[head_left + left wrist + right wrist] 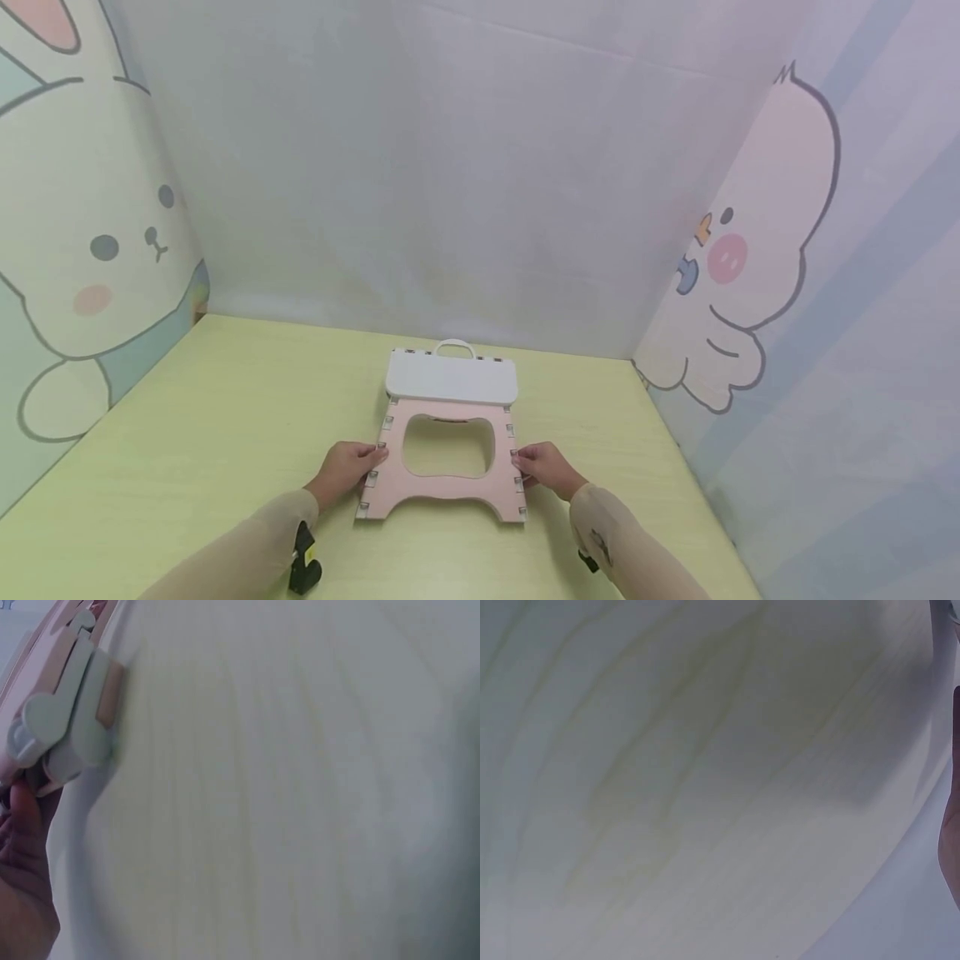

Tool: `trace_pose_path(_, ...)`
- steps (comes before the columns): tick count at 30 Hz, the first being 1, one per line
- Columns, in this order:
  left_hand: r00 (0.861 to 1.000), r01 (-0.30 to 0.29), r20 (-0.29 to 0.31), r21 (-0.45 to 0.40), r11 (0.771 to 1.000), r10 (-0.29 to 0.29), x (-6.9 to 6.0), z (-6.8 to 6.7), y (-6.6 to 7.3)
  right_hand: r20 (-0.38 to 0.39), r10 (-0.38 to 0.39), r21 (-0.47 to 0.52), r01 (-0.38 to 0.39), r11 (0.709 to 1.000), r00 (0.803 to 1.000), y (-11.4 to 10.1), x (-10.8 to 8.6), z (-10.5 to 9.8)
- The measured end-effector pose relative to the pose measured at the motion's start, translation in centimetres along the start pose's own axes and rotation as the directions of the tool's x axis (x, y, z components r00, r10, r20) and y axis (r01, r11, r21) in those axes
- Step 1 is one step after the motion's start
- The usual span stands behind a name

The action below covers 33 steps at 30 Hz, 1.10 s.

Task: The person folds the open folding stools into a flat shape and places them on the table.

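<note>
A folding step stool (450, 487) with pink leg panels and a white seat (452, 377) is in the middle of the head view. The seat is at the far end, and a white carry handle (454, 342) sticks out beyond it. My left hand (345, 471) grips the left edge of the leg panel, thumb on top. Opposite it, my right hand (551, 468) holds the right edge. In the left wrist view, grey hinge parts (52, 720) show above my fingers. Only a sliver of my right hand (951, 825) appears in the right wrist view.
Beneath the stool is a pale yellow tabletop (247, 400). A light cloth backdrop (420, 183) stands along the back, and printed side panels with a rabbit (82, 183) and a chick (787, 183) flank the table.
</note>
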State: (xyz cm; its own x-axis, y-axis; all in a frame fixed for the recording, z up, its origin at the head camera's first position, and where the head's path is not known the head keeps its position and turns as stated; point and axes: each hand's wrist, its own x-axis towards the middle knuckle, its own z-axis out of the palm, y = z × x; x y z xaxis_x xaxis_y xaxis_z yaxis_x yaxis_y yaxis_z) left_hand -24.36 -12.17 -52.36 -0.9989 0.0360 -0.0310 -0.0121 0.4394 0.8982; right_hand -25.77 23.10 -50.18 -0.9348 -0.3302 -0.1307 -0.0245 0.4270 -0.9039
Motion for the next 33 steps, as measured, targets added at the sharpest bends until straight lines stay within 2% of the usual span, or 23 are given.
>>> trace_pose_path(5,1.000,-0.003,0.007,0.010,1.000,0.003,0.0,-0.1,0.0,0.004,-0.010,-0.001,0.010,1.000,1.000,-1.4,-0.7,0.2)
trace_pose_path(12,1.000,0.006,0.015,0.015,1.000,-0.006,0.1,-0.4,-0.5,0.014,0.002,0.016,-0.002,1.000,1.000,0.5,0.4,0.3)
trace_pose_path(24,0.999,-0.009,0.032,0.024,1.000,0.008,0.2,-0.5,-0.5,0.005,-0.003,-0.006,0.003,1.000,1.000,0.3,0.4,0.5)
trace_pose_path(33,0.999,0.008,0.036,0.020,1.000,-0.009,0.4,-0.5,-0.7,-0.016,0.015,-0.035,-0.016,0.999,1.000,0.7,0.7,0.6)
